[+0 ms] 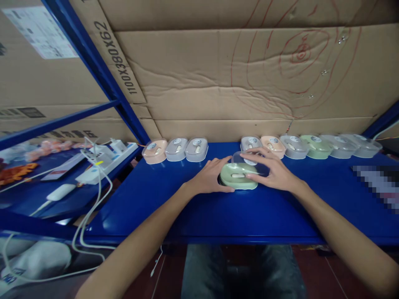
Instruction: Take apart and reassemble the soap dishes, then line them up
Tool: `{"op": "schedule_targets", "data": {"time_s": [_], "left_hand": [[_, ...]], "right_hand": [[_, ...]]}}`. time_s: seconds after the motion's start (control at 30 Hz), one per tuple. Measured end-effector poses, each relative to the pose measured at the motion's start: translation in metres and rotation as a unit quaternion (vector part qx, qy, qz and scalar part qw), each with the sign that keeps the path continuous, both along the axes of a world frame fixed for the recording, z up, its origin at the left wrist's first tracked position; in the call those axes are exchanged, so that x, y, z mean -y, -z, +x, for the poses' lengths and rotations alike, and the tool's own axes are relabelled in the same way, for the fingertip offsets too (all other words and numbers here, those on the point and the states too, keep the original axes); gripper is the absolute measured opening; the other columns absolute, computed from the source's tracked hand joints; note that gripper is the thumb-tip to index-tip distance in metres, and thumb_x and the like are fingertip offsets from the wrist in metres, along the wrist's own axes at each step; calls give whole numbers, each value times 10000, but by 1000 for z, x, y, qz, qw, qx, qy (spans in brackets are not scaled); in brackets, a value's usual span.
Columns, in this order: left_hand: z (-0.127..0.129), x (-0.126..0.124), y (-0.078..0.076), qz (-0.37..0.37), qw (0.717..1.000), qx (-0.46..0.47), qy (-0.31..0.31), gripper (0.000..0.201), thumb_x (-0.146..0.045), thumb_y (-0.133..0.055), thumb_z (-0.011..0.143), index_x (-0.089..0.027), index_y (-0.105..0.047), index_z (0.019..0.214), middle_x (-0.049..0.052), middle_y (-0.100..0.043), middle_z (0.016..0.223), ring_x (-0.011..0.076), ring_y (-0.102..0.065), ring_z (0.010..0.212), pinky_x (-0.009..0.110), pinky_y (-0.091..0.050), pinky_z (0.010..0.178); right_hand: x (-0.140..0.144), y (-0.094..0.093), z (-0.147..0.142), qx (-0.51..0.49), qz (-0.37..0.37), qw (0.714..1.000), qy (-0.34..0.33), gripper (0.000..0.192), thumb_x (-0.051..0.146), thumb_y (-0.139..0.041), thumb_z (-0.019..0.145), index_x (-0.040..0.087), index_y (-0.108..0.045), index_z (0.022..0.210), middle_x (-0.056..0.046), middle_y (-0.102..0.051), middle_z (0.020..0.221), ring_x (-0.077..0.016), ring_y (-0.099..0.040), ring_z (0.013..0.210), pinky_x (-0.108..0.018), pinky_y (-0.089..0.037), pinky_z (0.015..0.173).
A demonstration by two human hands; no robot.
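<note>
In front of me on the blue shelf is a small green box point(234, 182) with rounded corners and a small white oblong piece on its front. My left hand point(209, 177) grips its left side, thumb low at the front and fingers behind. A clear lid point(238, 158) with a round sticker shows over the back of the box. My right hand point(272, 168) has its fingers on that lid and its thumb close to the white piece. Whether the lid is attached to the box, I cannot tell.
Similar lidded boxes line the back: a peach box point(155, 153) and two grey ones left, several more right, including another green box point(316, 148). A power strip point(107, 164) with white cables lies left beyond a blue frame. Cardboard point(187, 62) forms the back wall.
</note>
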State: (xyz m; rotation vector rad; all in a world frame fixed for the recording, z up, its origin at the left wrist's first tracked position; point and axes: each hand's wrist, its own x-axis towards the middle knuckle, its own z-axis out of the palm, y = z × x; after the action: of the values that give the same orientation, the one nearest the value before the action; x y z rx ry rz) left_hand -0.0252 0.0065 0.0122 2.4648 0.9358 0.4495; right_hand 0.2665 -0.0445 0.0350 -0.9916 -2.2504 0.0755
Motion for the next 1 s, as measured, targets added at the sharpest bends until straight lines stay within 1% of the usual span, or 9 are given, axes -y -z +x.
{"op": "schedule_targets", "data": {"time_s": [0.07,0.17,0.2,0.27,0.37,0.5,0.67,0.8,1.0], "left_hand": [[6,3,5,-7,1000,7,1,1284,-771,-861,748,-283,-226,1753,166,-458,1702,465,-400,1559,677,-249,1309],[10,4,10,-34,999,21,-10,1352,-782,-885,705,-268,-206,1755,160,-330,1789,490,-259,1647,684,-190,1343],[10,3,11,-46,999,25,-13,1364,-779,-894,695,-269,-202,1755,152,-300,1805,492,-232,1660,679,-202,1345],[9,3,11,-61,997,34,-16,1357,-757,-907,694,-272,-208,1751,144,-290,1811,483,-230,1667,662,-249,1340],[9,4,11,-60,997,48,-5,1303,-713,-914,719,-272,-235,1740,152,-331,1788,461,-270,1656,643,-297,1328],[10,3,14,-40,997,69,8,1258,-670,-935,720,-273,-275,1715,161,-391,1742,440,-380,1593,628,-358,1298],[11,2,16,-11,997,77,23,1095,-614,-934,752,-267,-385,1635,148,-515,1612,398,-498,1460,598,-436,1235],[10,3,15,-10,996,80,29,1015,-573,-937,770,-272,-422,1592,132,-549,1564,376,-519,1421,575,-462,1209],[10,3,16,0,995,94,40,976,-557,-940,777,-293,-445,1575,112,-571,1546,367,-542,1380,583,-465,1199]], "right_hand": [[-1,8,-9,10,-2,1000,-25,586,553,-724,1012,353,-640,1556,-127,-614,1530,-379,-589,1429,-634,-492,1195],[-3,17,-13,16,-3,999,-40,562,528,-712,1029,363,-638,1561,-123,-588,1571,-372,-574,1456,-638,-500,1193],[-4,18,-13,17,-1,999,-43,554,521,-708,1035,368,-636,1562,-122,-585,1577,-369,-573,1459,-640,-504,1190],[-5,21,-12,18,7,999,-49,541,512,-705,1041,363,-641,1557,-128,-590,1574,-369,-577,1455,-648,-510,1181],[-5,24,-13,23,12,998,-58,535,503,-702,1045,335,-654,1550,-148,-600,1559,-375,-590,1437,-653,-522,1165],[-5,28,-16,34,1,998,-60,543,510,-696,1046,322,-653,1553,-154,-606,1548,-374,-596,1427,-653,-529,1161],[-5,30,-18,43,0,998,-46,534,519,-688,1049,338,-652,1550,-139,-621,1529,-370,-606,1407,-649,-532,1152],[-3,30,-20,60,11,998,-34,539,540,-683,1048,335,-655,1547,-139,-624,1531,-376,-599,1412,-651,-520,1158],[-1,30,-23,101,49,993,-36,557,549,-642,1072,285,-638,1562,-170,-629,1527,-386,-570,1441,-650,-509,1155]]}}
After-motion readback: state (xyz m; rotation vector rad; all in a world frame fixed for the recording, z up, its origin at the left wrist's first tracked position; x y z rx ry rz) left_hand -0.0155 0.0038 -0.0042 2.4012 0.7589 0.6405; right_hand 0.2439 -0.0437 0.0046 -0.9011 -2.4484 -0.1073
